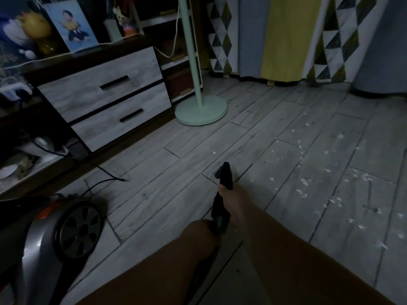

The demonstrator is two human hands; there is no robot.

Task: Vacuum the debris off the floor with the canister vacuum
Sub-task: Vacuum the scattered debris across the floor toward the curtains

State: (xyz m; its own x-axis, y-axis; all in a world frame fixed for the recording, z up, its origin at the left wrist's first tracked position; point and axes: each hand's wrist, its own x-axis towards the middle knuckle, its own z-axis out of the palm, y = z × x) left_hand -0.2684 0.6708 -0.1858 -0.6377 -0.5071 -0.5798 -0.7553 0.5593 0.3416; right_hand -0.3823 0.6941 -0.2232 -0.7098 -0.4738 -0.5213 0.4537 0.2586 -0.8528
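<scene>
The black nozzle [225, 175] is held low at the middle of the view, with its tip pointed toward twelve o'clock over the plank floor [167, 172]; whether the tip touches the boards cannot be told. The right grip [232, 205] is wrapped round the nozzle's rear part, with the fingers curled under it and the thumb laid along its top. Just behind, at six o'clock of that grip, the ribbed hose [218, 223] is joined to the nozzle. The left grip [198, 232] is set against the hose at its nine o'clock side. Its fingers are hidden beneath the wrist, so it cannot be told whether they are closed round the hose or only laid against it. The vacuum [39, 243] is seen at eight o'clock of the view, grey with an orange patch, its dark wheel [79, 228] turned toward the arms and a black cord [103, 181] trailed from it across the floor. The debris [305, 182], pale small scraps, is scattered at three o'clock of the nozzle, apart from its tip. A pale green lamp base [200, 111] is stood at twelve o'clock, beside two grey drawers [105, 93].
</scene>
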